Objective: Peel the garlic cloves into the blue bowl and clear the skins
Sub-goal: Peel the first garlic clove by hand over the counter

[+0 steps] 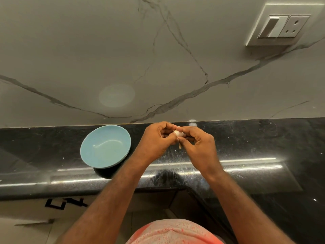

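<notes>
Viewing through the head camera, I record both hands held together over the black counter (246, 141), just right of the blue bowl (98, 152). The left hand (156, 138) has its fingers curled and pinches the garlic clove (179, 133) from one side. The right hand (198, 143) pinches the same clove from the other side with thumb and forefinger. A thin strip of skin (179, 147) hangs below the clove. The bowl stands on the counter near the veined wall, which carries a switch plate (283, 26) at upper right

Head camera, close, looking down over counter (246, 147) toward wall (88, 50).
</notes>
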A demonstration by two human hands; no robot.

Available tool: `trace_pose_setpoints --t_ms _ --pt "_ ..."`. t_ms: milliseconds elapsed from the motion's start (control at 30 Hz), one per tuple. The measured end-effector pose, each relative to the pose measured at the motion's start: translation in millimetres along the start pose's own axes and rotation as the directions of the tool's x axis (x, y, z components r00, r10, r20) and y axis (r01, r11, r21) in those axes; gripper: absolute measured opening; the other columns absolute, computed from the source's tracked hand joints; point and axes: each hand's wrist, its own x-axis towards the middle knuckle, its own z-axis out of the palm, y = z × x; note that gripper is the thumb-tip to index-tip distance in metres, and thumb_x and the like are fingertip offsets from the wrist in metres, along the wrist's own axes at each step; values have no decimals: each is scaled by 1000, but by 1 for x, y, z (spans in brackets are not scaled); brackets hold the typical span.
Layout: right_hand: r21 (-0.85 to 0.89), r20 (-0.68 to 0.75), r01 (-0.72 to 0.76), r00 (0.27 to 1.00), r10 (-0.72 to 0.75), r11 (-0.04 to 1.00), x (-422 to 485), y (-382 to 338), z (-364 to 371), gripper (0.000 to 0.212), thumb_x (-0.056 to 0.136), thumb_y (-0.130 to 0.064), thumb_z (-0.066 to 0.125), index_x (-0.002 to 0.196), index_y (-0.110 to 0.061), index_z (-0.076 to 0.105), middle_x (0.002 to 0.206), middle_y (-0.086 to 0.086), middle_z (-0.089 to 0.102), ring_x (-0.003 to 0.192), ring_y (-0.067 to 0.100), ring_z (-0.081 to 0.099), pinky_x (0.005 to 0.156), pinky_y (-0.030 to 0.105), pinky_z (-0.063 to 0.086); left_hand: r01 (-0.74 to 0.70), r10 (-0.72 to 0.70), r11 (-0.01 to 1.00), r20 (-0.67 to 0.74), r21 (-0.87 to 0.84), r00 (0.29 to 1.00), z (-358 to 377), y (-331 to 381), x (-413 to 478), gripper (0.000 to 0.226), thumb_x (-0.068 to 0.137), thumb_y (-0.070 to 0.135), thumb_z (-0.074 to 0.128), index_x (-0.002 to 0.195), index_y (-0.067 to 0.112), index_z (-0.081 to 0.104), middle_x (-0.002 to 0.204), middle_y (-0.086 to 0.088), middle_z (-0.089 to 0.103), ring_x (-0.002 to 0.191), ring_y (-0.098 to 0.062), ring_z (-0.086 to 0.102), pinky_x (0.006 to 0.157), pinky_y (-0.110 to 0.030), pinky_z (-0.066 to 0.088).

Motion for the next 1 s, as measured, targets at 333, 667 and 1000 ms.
trace_pose_setpoints --t_ms 333,667,1000 --pt "70 60 -41 998 37 997 -3 -3 -5 37 93 -7 68 120 -31 64 113 -5 71 104 10 69 91 35 59 -68 68 998 2 5 998 1 0 -4 21 87 10 73 107 17 72 98 0 75 94 -11 72 86 -30 58" --pt "0 36 5 999 -5 1000 -1 -3 -8 29 92 -9 69 120 -17 71 110 -6 71 101 10 70 86 35 60 -188 204 962 -61 198 977 14 2 -10 15 93 12 66 108 13 68 89 12 68 86 3 67 76 -11 53" --pt "-73 35 16 999 -14 997 -1 1 -14 28 91 -10 70 117 -18 72 106 -10 69 93 7 69 80 22 58 -176 170 946 45 274 984 11 -4 -6 20 96 16 61 115 15 67 98 2 71 91 -11 69 84 -37 59"
